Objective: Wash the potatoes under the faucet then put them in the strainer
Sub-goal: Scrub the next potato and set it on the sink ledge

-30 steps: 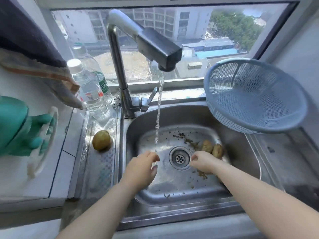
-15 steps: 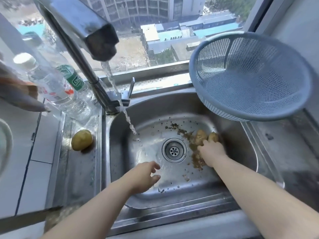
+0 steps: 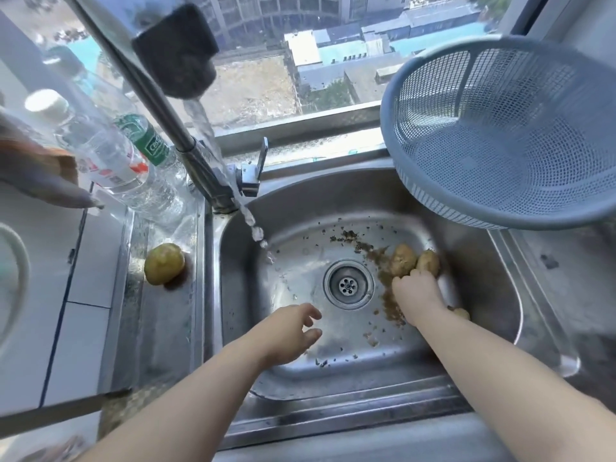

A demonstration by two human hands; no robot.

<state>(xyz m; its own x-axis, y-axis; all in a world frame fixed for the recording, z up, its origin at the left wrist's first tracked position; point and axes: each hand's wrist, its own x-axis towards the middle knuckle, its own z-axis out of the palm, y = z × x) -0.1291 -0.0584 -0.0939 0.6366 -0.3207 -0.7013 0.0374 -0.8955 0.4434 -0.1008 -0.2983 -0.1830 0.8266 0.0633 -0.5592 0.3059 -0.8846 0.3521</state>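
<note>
Two dirty potatoes (image 3: 404, 260) lie side by side at the right of the steel sink (image 3: 493, 315), amid loose soil. My right hand (image 3: 416, 291) rests palm down just in front of them, fingertips touching them; whether it grips one I cannot tell. A third potato (image 3: 461, 313) peeks out beside my right wrist. My left hand (image 3: 293, 331) hovers over the sink floor left of the drain (image 3: 348, 285), fingers apart and empty. A cleaner yellow potato (image 3: 164, 263) sits on the left ledge. Water runs from the faucet (image 3: 173, 48). The blue strainer (image 3: 500, 128) leans at the back right.
Two clear plastic bottles (image 3: 110, 155) lie on the left ledge by the faucet base. The faucet lever (image 3: 261, 158) stands behind the sink under the window. A white tiled counter (image 3: 50, 295) lies at the left, a steel drainboard (image 3: 560, 278) at the right.
My right hand moved from beside the drain to the right onto the two potatoes. My left hand drew back out of the water stream. The camera leaned closer to the sink.
</note>
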